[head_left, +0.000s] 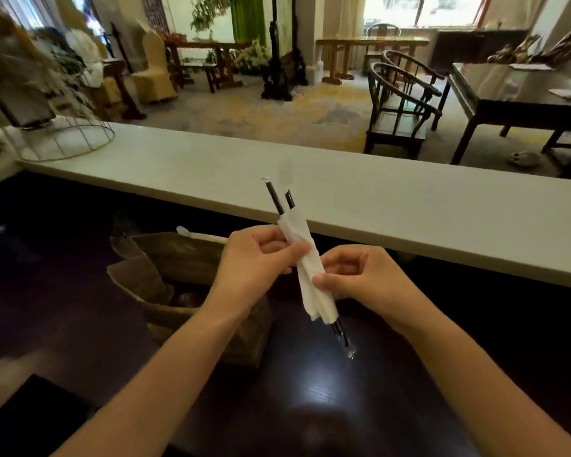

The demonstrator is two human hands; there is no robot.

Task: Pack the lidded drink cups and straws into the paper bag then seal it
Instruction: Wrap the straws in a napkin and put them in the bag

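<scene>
Item: two dark plastic straws [279, 202] in a white paper napkin [312, 275], above the dark worktop [327, 390]. We pinch the bundle with left hand [251, 262] and right hand [356, 278], fingers closed. Risk: straws may slip out short of the open brown paper bag [178, 275] if we slacken.

Two bare forearms and hands, nothing being worn on them.

Reaching in from the near edge, one from the lower left and one from the lower right, and tapering toward slim wrists. Showing no sleeves, cuffs, gloves, watch, bracelets or rings anywhere along the visible length. Ending in a left hand [254, 258] and a right hand [360, 275] with slender fingers and short, plain, unpainted nails. Blurring slightly at the near corners, so finer surface detail there not being readable.
</scene>
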